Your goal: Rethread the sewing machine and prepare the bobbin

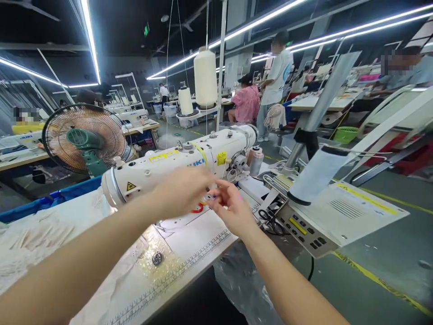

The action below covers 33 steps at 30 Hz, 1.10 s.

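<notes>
Both hands meet at frame centre, right in front of the white sewing machine (189, 162). Left hand (182, 189) comes in from lower left, blurred, fingers curled toward the right hand (232, 207), which comes up from lower right. Fingertips of the two are close together, pinching at something small and pale between them; too blurred to tell what it is or which hand really grips it. A red ring-shaped part (198, 208) shows just below the left hand, on the machine bed.

White desk (203, 239) with a printed ruler (189, 264) along its front edge, centre-bottom. A round metal knob (157, 258) sits on it lower left of centre. Control panel (306, 232) right of the hands, black scissors (270, 221) just beside it. Pale fabric pile (30, 239) at left. Green fan (84, 137) upper left. Two white thread cones (204, 77) top centre. A small spool (256, 160) stands beside the machine. Other people stand and sit in the upper right background.
</notes>
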{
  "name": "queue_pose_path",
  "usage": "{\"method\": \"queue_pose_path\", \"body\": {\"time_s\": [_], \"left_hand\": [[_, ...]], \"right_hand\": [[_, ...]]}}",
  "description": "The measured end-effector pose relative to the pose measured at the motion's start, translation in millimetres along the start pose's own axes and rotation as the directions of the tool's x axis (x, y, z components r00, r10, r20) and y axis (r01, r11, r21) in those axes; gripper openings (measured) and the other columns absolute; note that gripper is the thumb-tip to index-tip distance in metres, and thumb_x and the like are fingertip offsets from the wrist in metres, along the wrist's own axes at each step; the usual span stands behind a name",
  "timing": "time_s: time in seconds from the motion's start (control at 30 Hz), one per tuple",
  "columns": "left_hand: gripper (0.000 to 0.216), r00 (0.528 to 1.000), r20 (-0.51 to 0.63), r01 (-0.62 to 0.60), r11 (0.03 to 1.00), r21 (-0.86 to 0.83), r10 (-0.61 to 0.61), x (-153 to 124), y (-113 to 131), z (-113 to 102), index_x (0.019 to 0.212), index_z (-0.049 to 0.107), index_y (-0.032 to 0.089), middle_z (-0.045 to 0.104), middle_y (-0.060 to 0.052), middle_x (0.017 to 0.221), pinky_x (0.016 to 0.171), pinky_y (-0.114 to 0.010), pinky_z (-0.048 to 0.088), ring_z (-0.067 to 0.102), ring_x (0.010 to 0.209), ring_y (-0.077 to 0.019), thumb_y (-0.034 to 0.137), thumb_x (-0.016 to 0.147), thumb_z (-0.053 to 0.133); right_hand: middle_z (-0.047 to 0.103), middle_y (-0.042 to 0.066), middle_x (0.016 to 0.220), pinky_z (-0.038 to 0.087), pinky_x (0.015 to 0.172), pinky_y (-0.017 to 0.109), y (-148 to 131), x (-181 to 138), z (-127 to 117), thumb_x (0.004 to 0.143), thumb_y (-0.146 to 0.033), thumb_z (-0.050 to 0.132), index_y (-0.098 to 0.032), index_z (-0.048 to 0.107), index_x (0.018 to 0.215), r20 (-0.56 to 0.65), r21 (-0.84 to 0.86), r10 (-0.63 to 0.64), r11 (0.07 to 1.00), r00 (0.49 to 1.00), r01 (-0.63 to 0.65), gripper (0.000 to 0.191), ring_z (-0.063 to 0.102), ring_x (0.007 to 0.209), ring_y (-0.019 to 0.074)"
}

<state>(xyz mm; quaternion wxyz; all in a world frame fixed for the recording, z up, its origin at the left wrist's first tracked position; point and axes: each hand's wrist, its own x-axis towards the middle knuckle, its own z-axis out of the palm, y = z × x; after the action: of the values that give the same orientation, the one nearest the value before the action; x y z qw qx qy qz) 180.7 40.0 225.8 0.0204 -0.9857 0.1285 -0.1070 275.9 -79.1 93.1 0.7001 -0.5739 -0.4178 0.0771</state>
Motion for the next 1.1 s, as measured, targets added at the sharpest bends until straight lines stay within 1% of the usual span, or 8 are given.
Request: {"method": "queue_pose_path", "body": {"time_s": [0.07,0.17,0.27,0.4,0.6,0.73,0.9,1.1], "left_hand": [[0.034,0.994,-0.038,-0.104,0.993,-0.059,0.102,-22.0,8.3,11.9,0.118,0.050,0.020,0.061,-0.006,0.108,0.087,-0.033,0.043,0.053,0.098,-0.0192,0.018,0.086,0.040],[0.030,0.973,-0.209,-0.116,0.990,-0.081,0.097,-40.6,4.6,21.3,0.116,0.051,0.020,0.064,-0.007,0.099,0.082,-0.034,0.045,0.055,0.092,-0.0196,0.022,0.089,0.037],[0.028,0.959,-0.284,-0.048,0.991,-0.122,0.011,-44.4,-9.4,11.8,0.110,0.054,0.022,0.064,-0.005,0.093,0.077,-0.033,0.046,0.057,0.087,-0.0182,0.021,0.088,0.036],[0.026,0.932,-0.331,0.100,0.982,-0.160,-0.149,-35.1,-35.8,-18.2,0.098,0.061,0.021,0.059,-0.005,0.092,0.074,-0.028,0.046,0.057,0.084,-0.0154,0.018,0.085,0.038],[0.027,0.972,-0.130,0.206,0.976,0.067,-0.196,-0.8,-74.9,-44.6,0.096,0.064,0.020,0.060,-0.005,0.095,0.079,-0.028,0.043,0.056,0.090,-0.0175,0.019,0.087,0.038],[0.026,0.974,-0.062,0.224,0.961,0.160,-0.217,15.4,-95.1,-35.0,0.088,0.065,0.017,0.059,-0.008,0.089,0.068,-0.028,0.043,0.058,0.081,-0.0203,0.019,0.084,0.040],[0.028,0.967,-0.061,0.256,0.948,0.190,-0.249,20.8,-108.3,-17.8,0.085,0.065,0.016,0.058,-0.011,0.088,0.060,-0.029,0.043,0.058,0.072,-0.0207,0.018,0.084,0.037],[0.027,0.967,-0.056,0.254,0.945,0.204,-0.248,21.6,-107.3,-11.6,0.087,0.063,0.016,0.058,-0.011,0.091,0.062,-0.030,0.044,0.059,0.076,-0.0224,0.017,0.084,0.036]], "right_hand": [[0.057,-0.003,0.077,0.044,0.056,0.023,-24.8,8.8,3.3,0.071,-0.027,0.063,-0.020,0.039,0.114,0.149,0.157,0.077,0.983,0.986,-0.101,0.050,0.050,0.058,0.0086],[0.051,-0.007,0.063,0.041,0.051,0.022,-53.0,19.2,15.0,0.068,-0.027,0.065,-0.018,0.041,0.110,0.306,0.228,0.149,0.948,0.940,-0.224,0.048,0.049,0.054,0.0085],[0.048,-0.006,0.062,0.038,0.048,0.022,-71.0,33.4,25.2,0.074,-0.034,0.059,-0.017,0.046,0.106,0.355,0.156,0.110,0.972,0.928,-0.175,0.038,0.045,0.051,0.0080],[0.049,-0.003,0.063,0.034,0.049,0.022,-85.4,69.2,17.7,0.075,-0.039,0.055,-0.016,0.057,0.082,0.344,-0.227,0.010,0.971,0.939,0.073,0.025,0.041,0.053,0.0083],[0.031,-0.009,0.050,0.024,0.042,0.020,-86.8,129.1,-2.1,0.074,-0.046,0.047,-0.018,0.051,0.072,0.172,-0.467,0.093,0.884,0.981,-0.002,0.029,0.026,0.043,0.0065],[0.035,-0.007,0.049,0.025,0.044,0.021,-82.7,153.1,2.8,0.071,-0.031,0.050,-0.018,0.046,0.059,0.072,-0.663,0.123,0.747,0.990,-0.044,0.018,0.030,0.045,0.0069],[0.050,-0.001,0.053,0.031,0.051,0.023,-83.3,173.1,12.5,0.066,-0.014,0.055,-0.017,0.051,0.053,0.019,-0.879,0.150,0.473,0.988,-0.055,0.014,0.046,0.054,0.0116],[0.062,0.002,0.071,0.044,0.062,0.027,-77.0,188.9,22.3,0.078,-0.025,0.059,-0.013,0.060,0.071,0.040,-0.974,0.253,0.228,0.967,-0.019,0.014,0.055,0.065,0.0121]]}}
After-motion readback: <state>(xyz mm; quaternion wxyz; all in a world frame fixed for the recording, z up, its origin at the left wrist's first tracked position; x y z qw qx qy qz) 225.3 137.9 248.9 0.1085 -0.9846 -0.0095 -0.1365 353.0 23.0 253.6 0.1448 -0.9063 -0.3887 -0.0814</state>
